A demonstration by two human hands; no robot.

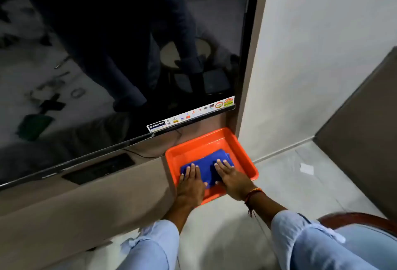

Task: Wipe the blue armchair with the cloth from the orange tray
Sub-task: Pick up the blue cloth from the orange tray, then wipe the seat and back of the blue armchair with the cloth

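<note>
The folded cloth [217,158] in the orange tray [240,151] is pressed under flat, released fingers [194,168]; it should be gripped at both ends.

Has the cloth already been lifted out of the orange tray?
No, the blue cloth lies in the orange tray under the left hand and right hand.

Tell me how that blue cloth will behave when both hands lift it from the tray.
The cloth looks soft and folded, so it will probably sag and unfold. It seems light. The tray juts past the shelf edge, so it may tip.
</note>
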